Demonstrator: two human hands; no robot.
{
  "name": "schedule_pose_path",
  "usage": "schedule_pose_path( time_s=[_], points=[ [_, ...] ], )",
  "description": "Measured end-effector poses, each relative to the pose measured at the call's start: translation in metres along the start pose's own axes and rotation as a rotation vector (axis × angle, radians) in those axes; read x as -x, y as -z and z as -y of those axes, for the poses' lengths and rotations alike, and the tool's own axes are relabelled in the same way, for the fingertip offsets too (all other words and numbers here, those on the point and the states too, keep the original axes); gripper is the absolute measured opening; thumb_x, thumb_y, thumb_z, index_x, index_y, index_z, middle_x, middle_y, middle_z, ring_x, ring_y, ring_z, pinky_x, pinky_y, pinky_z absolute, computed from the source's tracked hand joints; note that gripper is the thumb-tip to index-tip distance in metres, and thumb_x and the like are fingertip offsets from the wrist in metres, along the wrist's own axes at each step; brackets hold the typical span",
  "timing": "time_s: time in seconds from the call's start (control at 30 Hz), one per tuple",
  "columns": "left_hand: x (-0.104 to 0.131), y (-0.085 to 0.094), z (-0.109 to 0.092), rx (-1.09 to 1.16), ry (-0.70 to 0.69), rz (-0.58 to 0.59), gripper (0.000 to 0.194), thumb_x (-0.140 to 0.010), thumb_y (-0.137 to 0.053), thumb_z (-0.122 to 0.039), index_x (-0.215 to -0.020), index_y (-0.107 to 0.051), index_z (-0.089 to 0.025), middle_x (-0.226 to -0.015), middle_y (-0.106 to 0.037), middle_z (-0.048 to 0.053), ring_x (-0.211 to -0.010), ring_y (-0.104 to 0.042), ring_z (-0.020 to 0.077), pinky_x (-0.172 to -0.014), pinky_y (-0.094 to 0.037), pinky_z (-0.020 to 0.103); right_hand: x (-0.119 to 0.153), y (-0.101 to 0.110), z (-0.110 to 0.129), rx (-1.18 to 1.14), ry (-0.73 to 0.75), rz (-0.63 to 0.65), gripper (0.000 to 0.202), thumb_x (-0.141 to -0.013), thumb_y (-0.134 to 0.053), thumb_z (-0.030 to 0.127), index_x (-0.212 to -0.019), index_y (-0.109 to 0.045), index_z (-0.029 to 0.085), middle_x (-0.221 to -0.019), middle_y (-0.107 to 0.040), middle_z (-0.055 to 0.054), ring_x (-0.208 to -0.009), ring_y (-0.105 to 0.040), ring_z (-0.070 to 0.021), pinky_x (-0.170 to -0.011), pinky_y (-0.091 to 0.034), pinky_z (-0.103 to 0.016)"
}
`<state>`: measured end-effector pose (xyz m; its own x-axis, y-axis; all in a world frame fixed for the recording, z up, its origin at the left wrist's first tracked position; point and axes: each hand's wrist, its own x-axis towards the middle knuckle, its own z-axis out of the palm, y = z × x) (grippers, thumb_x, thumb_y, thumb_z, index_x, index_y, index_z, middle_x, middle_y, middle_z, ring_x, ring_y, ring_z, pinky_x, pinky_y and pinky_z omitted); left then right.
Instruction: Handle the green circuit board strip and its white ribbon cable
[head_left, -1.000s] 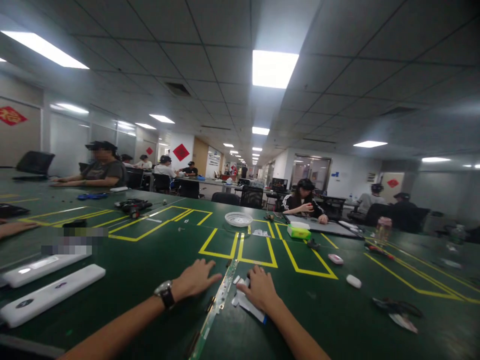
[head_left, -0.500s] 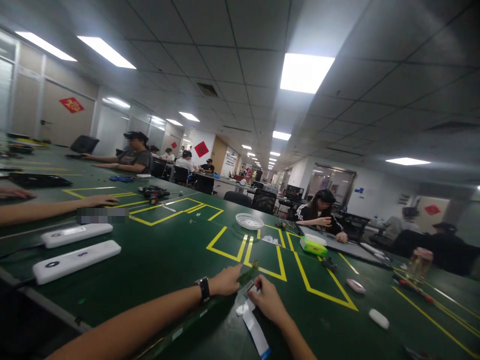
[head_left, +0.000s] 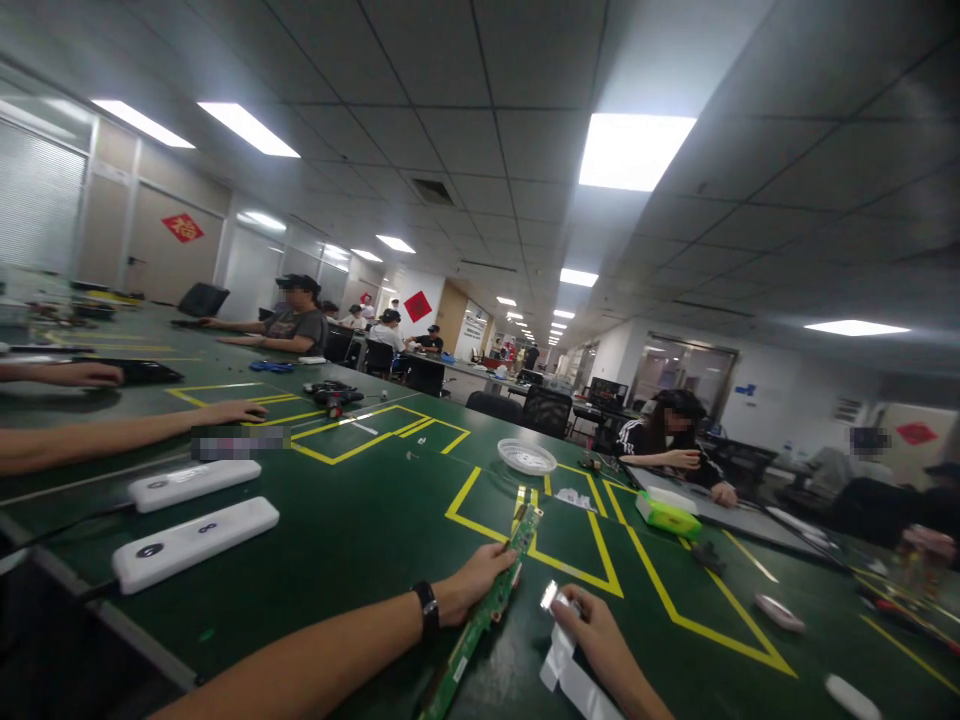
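A long, narrow green circuit board [head_left: 489, 610] is in my left hand [head_left: 478, 580], its thumb and fingers closed on the board's edge. Small parts show along the board's face, and its lower end runs out of the frame. My right hand [head_left: 600, 630] pinches a white flat ribbon cable [head_left: 574, 678] near a shiny end that sticks up past the fingertips. The rest of the cable hangs in folds below that hand. A gap separates the cable's shiny end from the board.
A white plastic basket [head_left: 526, 456] stands ahead on the green table. Yellow tape outlines surround it. Two white power strips [head_left: 196, 543] lie at left, near another person's hand [head_left: 238, 412]. A bright green packet [head_left: 667, 515] and a white case [head_left: 852, 697] are at right.
My right hand has drawn away from the board to the right, carrying the ribbon cable. The board has turned so its face with parts shows. The view has shifted a little.
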<state>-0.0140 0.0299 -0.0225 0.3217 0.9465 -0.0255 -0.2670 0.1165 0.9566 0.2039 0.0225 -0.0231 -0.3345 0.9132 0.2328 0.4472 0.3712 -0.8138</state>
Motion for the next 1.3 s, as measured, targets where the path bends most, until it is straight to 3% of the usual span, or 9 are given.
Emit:
schedule_pose_path(
  time_s=[0.2, 0.37, 0.57, 0.9, 1.1, 1.3],
  points=[
    [0.007, 0.003, -0.004, 0.102, -0.070, -0.054, 0.033, -0.079, -0.064, -0.044, -0.092, -0.055, -0.016, -0.059, -0.052, -0.006, -0.047, -0.050, 0.0077, -0.051, -0.044, 0.019, -0.019, -0.017, 0.000, -0.133, -0.049, 0.032, 0.041, -0.078, -0.057, 0.056, -0.069, -0.056, 0.016, -0.060, -0.045, 0.003, -0.056, -0.041, -0.0113, -0.053, -0.029, -0.023],
    [0.005, 0.014, -0.001, 0.129, -0.161, -0.065, 0.042, -0.075, -0.064, -0.050, -0.094, -0.058, -0.014, -0.071, -0.060, -0.001, -0.063, -0.059, 0.0124, -0.061, -0.048, 0.024, -0.037, -0.037, 0.005, -0.218, -0.078, 0.053, 0.045, -0.071, -0.063, 0.060, -0.065, -0.053, 0.017, -0.057, -0.046, 0.004, -0.054, -0.041, -0.0114, -0.052, -0.030, -0.023],
    [0.006, 0.015, -0.004, 0.126, -0.141, -0.080, 0.043, -0.073, -0.066, -0.052, -0.094, -0.060, -0.014, -0.071, -0.061, 0.001, -0.059, -0.056, 0.0122, -0.058, -0.046, 0.024, -0.043, -0.060, 0.012, -0.348, -0.063, 0.033, 0.049, -0.070, -0.062, 0.064, -0.060, -0.045, 0.019, -0.054, -0.041, 0.005, -0.051, -0.038, -0.0112, -0.051, -0.029, -0.024],
    [0.012, 0.012, -0.009, 0.003, -0.138, -0.074, 0.031, -0.074, -0.068, -0.037, -0.090, -0.061, -0.012, -0.071, -0.060, 0.000, -0.058, -0.055, 0.0108, -0.056, -0.044, 0.022, -0.034, -0.058, 0.012, -0.433, 0.000, 0.124, 0.040, -0.076, -0.063, 0.054, -0.066, -0.055, 0.016, -0.060, -0.049, 0.003, -0.055, -0.042, -0.0113, -0.054, -0.031, -0.024],
    [0.018, 0.013, -0.010, -0.017, -0.143, -0.033, 0.038, -0.076, -0.067, -0.039, -0.101, -0.059, -0.012, -0.074, -0.062, 0.000, -0.057, -0.057, 0.0102, -0.055, -0.047, 0.021, -0.026, -0.057, 0.023, -0.394, -0.008, 0.045, 0.043, -0.071, -0.066, 0.055, -0.059, -0.051, 0.017, -0.053, -0.043, 0.005, -0.051, -0.036, -0.0092, -0.050, -0.027, -0.022],
    [0.020, 0.013, -0.011, -0.048, -0.107, -0.014, 0.041, -0.077, -0.067, -0.042, -0.106, -0.059, -0.014, -0.081, -0.065, 0.003, -0.062, -0.060, 0.0107, -0.058, -0.048, 0.020, -0.025, -0.059, 0.022, -0.390, 0.002, 0.043, 0.040, -0.075, -0.064, 0.051, -0.060, -0.052, 0.016, -0.053, -0.044, 0.005, -0.050, -0.037, -0.0087, -0.049, -0.026, -0.021]
  ],
)
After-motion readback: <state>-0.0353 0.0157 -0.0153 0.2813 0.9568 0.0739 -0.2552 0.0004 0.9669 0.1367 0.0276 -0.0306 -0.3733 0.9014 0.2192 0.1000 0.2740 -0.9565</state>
